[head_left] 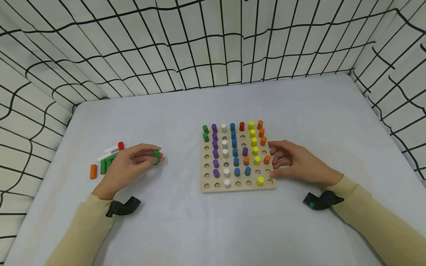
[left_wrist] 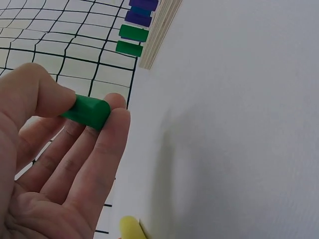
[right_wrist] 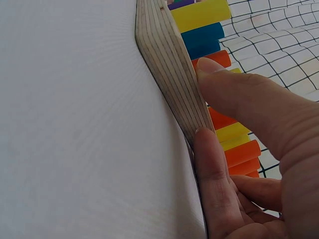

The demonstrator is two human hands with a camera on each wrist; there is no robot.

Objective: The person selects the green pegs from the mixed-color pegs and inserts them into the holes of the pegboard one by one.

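Note:
Between the thumb and fingertips of my left hand a green peg is pinched, held left of the wooden pegboard. The left wrist view shows this peg lying across the fingertips under the thumb. Colored pegs stand in the board, mostly column by column: green at the left, then purple, white, blue, a mixed column, yellow and orange. Several holes show bare. My right hand holds the board's right side, and in the right wrist view its thumb lies on the upper edge with a finger against the layered side.
Beside the left wrist lies a loose group of pegs: an orange one, several green ones, white ones and a red one. The white table is bordered by black wire mesh at the back and sides.

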